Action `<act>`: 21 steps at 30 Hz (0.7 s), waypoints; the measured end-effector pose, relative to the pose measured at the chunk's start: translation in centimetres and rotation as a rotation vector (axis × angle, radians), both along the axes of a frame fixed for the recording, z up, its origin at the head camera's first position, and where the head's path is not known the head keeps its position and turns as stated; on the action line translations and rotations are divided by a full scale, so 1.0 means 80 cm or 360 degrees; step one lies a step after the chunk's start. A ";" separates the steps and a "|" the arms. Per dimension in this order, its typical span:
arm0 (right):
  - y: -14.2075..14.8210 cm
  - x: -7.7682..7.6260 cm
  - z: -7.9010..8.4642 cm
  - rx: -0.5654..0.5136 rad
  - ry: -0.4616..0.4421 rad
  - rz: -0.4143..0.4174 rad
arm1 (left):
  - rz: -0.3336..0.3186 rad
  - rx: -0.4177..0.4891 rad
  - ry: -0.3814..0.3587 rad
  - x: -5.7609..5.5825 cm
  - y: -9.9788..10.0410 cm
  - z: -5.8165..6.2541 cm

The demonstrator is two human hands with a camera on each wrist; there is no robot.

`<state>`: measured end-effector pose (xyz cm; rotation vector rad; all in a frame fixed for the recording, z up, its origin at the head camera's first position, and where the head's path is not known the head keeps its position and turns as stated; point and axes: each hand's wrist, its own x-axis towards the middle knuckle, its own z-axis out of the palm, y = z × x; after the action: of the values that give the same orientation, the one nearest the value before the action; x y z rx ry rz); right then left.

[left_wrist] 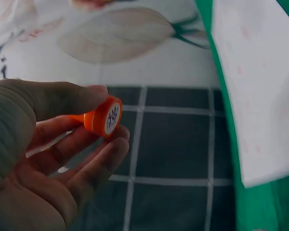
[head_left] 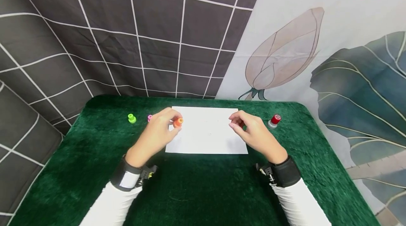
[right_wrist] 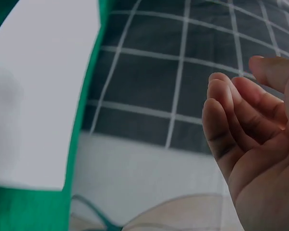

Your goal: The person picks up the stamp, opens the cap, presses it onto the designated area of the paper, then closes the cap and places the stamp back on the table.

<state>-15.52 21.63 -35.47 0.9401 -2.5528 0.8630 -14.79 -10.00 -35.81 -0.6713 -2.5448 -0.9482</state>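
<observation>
My left hand (head_left: 156, 133) pinches a small orange toy stamp (head_left: 178, 123) between thumb and fingers, above the left edge of a white sheet of paper (head_left: 206, 138). In the left wrist view, the stamp's round end (left_wrist: 113, 118) shows a dark pattern on a white face. My right hand (head_left: 255, 133) hovers over the paper's right side, its fingers loosely bent with nothing between them. A few faint specks show on the paper.
A bright green stamp (head_left: 131, 118) stands on the green cloth (head_left: 203, 190) at the left. Partly hidden behind the left hand is a pink one (head_left: 149, 117). A red and whitish small cylinder (head_left: 275, 120) is at the right. Patterned fabric hangs behind the table.
</observation>
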 end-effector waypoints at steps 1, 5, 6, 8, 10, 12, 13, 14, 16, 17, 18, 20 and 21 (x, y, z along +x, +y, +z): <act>0.006 -0.001 -0.003 0.0019 -0.0008 -0.0008 | 0.0009 -0.0031 -0.0019 -0.002 -0.009 -0.004; 0.026 -0.004 -0.011 0.0080 -0.0021 -0.0055 | 0.0029 -0.0126 -0.0095 -0.009 -0.045 -0.017; 0.031 -0.004 -0.013 0.0092 -0.0024 -0.0059 | 0.0034 -0.0144 -0.0110 -0.011 -0.054 -0.020; 0.038 -0.004 -0.017 0.0112 -0.0020 -0.0061 | 0.0055 -0.0170 -0.0151 -0.013 -0.070 -0.026; 0.043 -0.005 -0.021 0.0143 -0.0018 -0.0057 | 0.0092 -0.0201 -0.0187 -0.014 -0.086 -0.034; 0.047 -0.005 -0.026 0.0185 -0.0022 -0.0051 | 0.0130 -0.0219 -0.0216 -0.013 -0.101 -0.042; 0.048 -0.005 -0.028 0.0211 -0.0026 -0.0051 | 0.0152 -0.0222 -0.0233 -0.013 -0.109 -0.047; 0.049 -0.004 -0.030 0.0235 -0.0036 -0.0052 | 0.0173 -0.0228 -0.0247 -0.012 -0.116 -0.052; 0.051 -0.004 -0.033 0.0288 -0.0058 -0.0049 | 0.0212 -0.0237 -0.0272 -0.011 -0.129 -0.060; 0.052 -0.004 -0.034 0.0310 -0.0069 -0.0050 | 0.0229 -0.0242 -0.0288 -0.010 -0.135 -0.064; 0.054 -0.004 -0.035 0.0327 -0.0076 -0.0048 | 0.0244 -0.0246 -0.0308 -0.010 -0.140 -0.068; 0.057 -0.005 -0.037 0.0361 -0.0084 -0.0047 | 0.0265 -0.0267 -0.0342 -0.009 -0.150 -0.073; 0.059 -0.006 -0.038 0.0380 -0.0084 -0.0044 | 0.0275 -0.0280 -0.0361 -0.009 -0.154 -0.075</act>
<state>-15.99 26.35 -38.48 0.9560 -2.7520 0.5911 -15.51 -22.34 -41.81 -0.3995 -2.8566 -0.7879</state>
